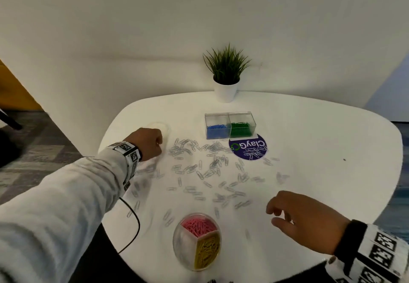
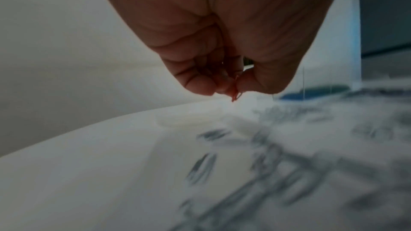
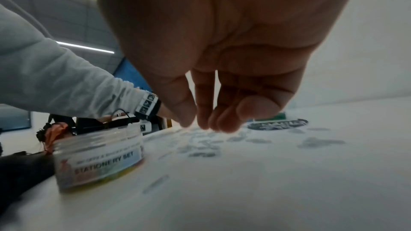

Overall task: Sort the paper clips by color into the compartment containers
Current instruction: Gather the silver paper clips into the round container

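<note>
Silver paper clips [image 1: 205,167] lie scattered across the white table [image 1: 321,141]. A round divided tub [image 1: 179,247] at the near edge holds pink clips [image 1: 198,226] and yellow clips [image 1: 208,251]; it reads as a labelled jar [image 3: 98,157] in the right wrist view. Two clear boxes at the back hold blue clips [image 1: 218,128] and green clips [image 1: 242,126]. My left hand [image 1: 155,141] is curled at the table's left; its fingertips pinch a small pink paper clip [image 2: 234,95]. My right hand [image 1: 274,214] hovers right of the tub, fingers [image 3: 206,122] hanging loose, holding nothing.
A round translucent lid [image 1: 162,126] lies just beyond my left hand. A potted plant [image 1: 226,76] stands at the back edge. A purple round sticker [image 1: 247,148] sits before the green box. A thin black cable [image 1: 132,220] hangs by the table's left edge.
</note>
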Tool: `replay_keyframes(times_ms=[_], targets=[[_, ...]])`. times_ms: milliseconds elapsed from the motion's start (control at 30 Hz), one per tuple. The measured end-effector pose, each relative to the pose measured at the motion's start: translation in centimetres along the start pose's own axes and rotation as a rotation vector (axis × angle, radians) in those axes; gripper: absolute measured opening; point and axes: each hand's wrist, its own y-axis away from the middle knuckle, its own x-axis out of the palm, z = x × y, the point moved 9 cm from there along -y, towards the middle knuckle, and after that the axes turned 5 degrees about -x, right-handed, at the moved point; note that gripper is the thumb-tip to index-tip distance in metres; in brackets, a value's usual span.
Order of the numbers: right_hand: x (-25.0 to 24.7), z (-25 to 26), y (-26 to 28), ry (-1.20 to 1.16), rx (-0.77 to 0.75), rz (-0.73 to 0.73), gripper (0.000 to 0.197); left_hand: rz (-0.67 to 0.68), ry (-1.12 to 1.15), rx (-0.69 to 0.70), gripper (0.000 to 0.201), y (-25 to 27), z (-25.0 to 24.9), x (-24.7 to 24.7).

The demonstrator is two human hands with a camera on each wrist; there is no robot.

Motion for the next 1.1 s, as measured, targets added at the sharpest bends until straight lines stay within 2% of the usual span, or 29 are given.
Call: replay_keyframes(times_ms=[67, 133, 200, 267, 333, 433, 533, 600, 633, 733, 833, 900, 1000, 1033, 1100], targets=[[1.9, -0.9, 0.8, 0.033, 0.041, 0.086, 0.020, -0.117, 0.146, 0.024, 0.016, 2.4, -1.0, -2.2], [3.1, -1.0, 0.8, 0.057, 0.042, 0.111, 0.024, -0.176, 0.282, 0.119, 0.016, 6.3, -3.5, -3.6], [3.6, -0.2, 0.0, 0.057, 0.006, 0.088, 0.027, -0.143, 0.382, 0.249, 0.018, 11.2, -6.6, -3.7], [4.3, 0.7, -0.8, 0.043, -0.045, 0.082, 0.032, -0.044, 0.419, 0.380, 0.021, 15.6, -9.4, -2.7], [5.5, 1.7, -1.2, 0.052, -0.095, 0.112, 0.040, 0.034, 0.388, 0.499, 0.020, 18.8, -11.4, -1.1], [7.0, 3.0, -1.6, 0.181, -0.194, 0.152, 0.042, 0.069, 0.207, 0.664, 0.017, 21.1, -13.2, 1.4], [6.8, 3.9, -1.9, 0.250, -0.226, 0.154, 0.036, 0.067, 0.038, 0.705, 0.028, 21.0, -13.5, 3.6], [6.7, 4.4, -1.9, 0.286, -0.254, 0.142, 0.029, 0.089, -0.030, 0.686, 0.039, 20.8, -13.2, 4.5], [6.7, 4.5, -1.9, 0.299, -0.264, 0.136, 0.026, 0.101, -0.040, 0.675, 0.038, 20.8, -12.9, 4.7], [6.7, 4.4, -2.1, 0.327, -0.267, 0.137, 0.022, 0.087, 0.117, 0.613, 0.021, 20.5, -11.7, 3.3], [6.9, 4.3, -3.0, 0.365, -0.240, 0.163, 0.025, -0.043, 0.309, 0.378, 0.016, 18.1, -7.8, 0.5], [6.6, 4.1, -3.9, 0.382, -0.179, 0.179, 0.025, -0.086, 0.183, 0.238, 0.016, 16.2, -4.3, -0.4], [4.1, 3.2, -5.6, 0.291, -0.078, 0.157, 0.014, 0.000, -0.126, 0.060, 0.020, 14.3, 1.4, 0.5], [2.9, 2.5, -6.2, 0.220, -0.033, 0.125, 0.006, 0.040, -0.165, 0.024, 0.021, 14.2, 3.0, 1.1], [0.5, 0.3, -6.9, 0.057, 0.065, 0.010, 0.011, 0.110, -0.152, -0.004, 0.025, 14.5, 5.0, 2.3]])
